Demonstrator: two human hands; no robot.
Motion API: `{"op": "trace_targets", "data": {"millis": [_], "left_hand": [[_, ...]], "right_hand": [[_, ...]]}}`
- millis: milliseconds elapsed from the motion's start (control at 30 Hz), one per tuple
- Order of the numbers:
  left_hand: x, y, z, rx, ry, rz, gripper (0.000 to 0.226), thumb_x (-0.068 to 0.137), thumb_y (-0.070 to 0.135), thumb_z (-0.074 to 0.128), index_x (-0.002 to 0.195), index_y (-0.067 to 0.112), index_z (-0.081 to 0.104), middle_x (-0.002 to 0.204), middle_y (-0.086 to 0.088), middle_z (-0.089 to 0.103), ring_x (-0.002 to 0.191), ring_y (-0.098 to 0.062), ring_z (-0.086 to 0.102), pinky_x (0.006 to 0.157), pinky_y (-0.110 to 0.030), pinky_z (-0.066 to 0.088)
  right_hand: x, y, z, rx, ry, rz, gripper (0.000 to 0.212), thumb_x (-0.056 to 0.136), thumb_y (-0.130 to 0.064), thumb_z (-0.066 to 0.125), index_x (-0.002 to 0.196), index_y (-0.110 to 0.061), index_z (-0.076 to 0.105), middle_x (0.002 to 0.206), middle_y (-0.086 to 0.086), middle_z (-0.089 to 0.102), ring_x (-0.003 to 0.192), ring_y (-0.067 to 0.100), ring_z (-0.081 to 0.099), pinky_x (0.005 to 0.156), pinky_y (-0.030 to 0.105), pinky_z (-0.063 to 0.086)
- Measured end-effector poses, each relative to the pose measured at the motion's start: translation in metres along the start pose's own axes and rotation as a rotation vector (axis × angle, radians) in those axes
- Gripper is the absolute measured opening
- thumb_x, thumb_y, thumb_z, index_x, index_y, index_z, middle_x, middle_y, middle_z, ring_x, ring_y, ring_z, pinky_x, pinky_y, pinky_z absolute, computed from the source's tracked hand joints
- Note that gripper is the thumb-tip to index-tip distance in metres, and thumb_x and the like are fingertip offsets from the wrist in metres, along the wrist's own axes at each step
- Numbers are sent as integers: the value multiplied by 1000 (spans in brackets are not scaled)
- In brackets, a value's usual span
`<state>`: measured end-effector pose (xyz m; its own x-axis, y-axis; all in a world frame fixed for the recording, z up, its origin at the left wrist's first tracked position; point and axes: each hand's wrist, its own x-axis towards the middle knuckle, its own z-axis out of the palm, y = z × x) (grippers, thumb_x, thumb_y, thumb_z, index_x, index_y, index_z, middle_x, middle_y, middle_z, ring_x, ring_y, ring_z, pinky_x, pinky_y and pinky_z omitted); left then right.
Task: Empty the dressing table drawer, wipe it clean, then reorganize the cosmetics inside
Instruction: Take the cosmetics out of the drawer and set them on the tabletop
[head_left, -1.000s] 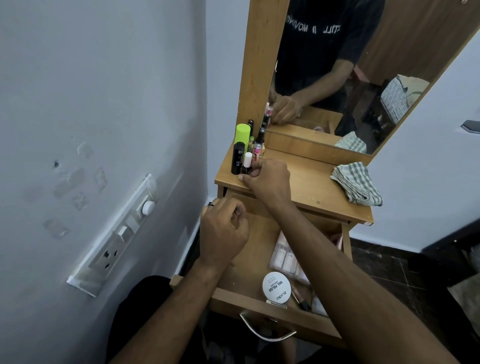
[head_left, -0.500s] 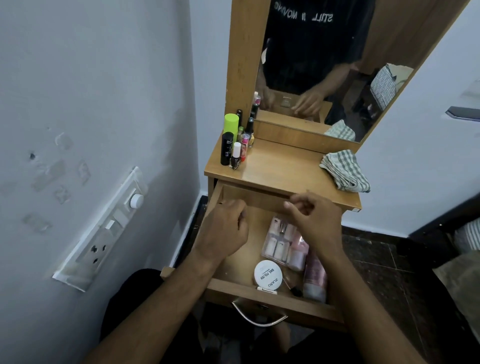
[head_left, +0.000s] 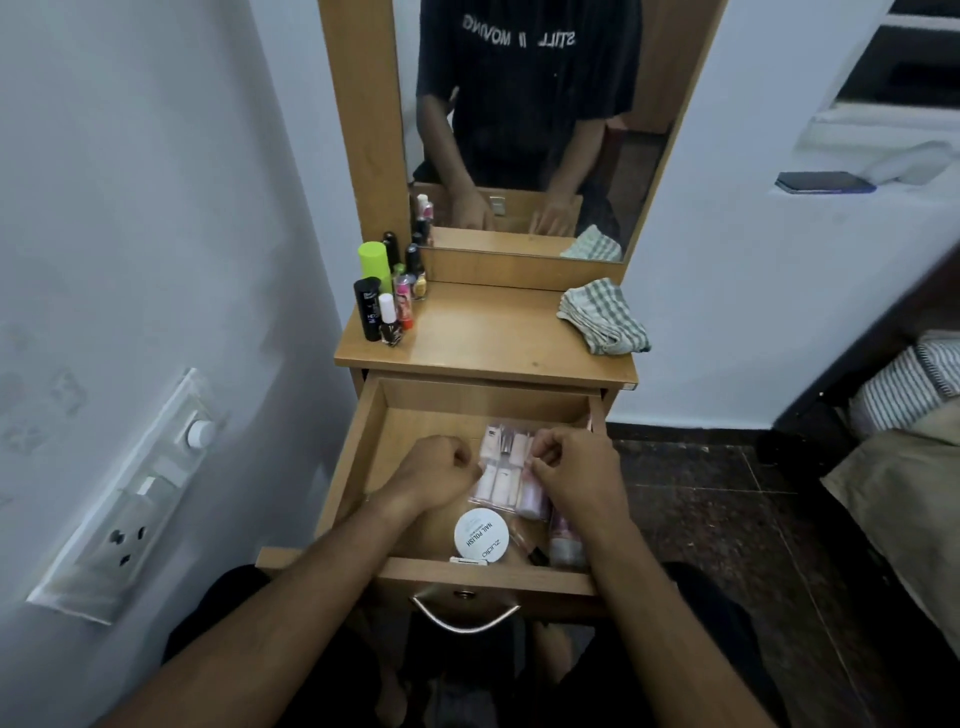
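Curled fingers mark both hands inside the open drawer (head_left: 358, 457): the left hand (head_left: 434, 475) and the right hand (head_left: 576, 467) sit on either side of a clear pouch (head_left: 506, 475) of pale bottles, each touching its edge, though whether they pinch it I cannot tell. Nearer the drawer front lies a white round tin (head_left: 480, 535), just behind the left wrist. Up on the tabletop (head_left: 493, 338), bottles (head_left: 389, 296) cluster at the left and a checked cloth (head_left: 602, 317) lies at the right.

Home bedroom: dressing table (head_left: 483, 353), mirror (head_left: 524, 130), cosmetics (head_left: 389, 296), bedding (head_left: 904, 384).
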<state>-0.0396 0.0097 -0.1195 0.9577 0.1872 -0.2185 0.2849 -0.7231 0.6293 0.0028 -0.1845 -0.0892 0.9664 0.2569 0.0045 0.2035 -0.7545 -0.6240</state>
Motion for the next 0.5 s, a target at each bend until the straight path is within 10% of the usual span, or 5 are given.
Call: {"op": "trace_targets", "data": {"millis": [300, 500], "left_hand": [[10, 22, 19, -195, 66, -337, 25, 85, 40, 70, 71, 21, 61, 75, 12, 63, 70, -10, 61, 55, -22, 40], [6, 19, 20, -164, 71, -315, 20, 88, 39, 70, 84, 20, 65, 86, 6, 65, 81, -15, 62, 65, -25, 42]], "right_hand": [[-6, 4, 2, 16, 46, 7, 32, 81, -15, 81, 65, -35, 61, 68, -18, 63, 68, -5, 62, 71, 21, 57], [-9, 3, 3, -159, 133, -31, 10, 83, -29, 78, 88, -22, 73, 87, -6, 72, 76, 9, 64, 72, 27, 55]]}}
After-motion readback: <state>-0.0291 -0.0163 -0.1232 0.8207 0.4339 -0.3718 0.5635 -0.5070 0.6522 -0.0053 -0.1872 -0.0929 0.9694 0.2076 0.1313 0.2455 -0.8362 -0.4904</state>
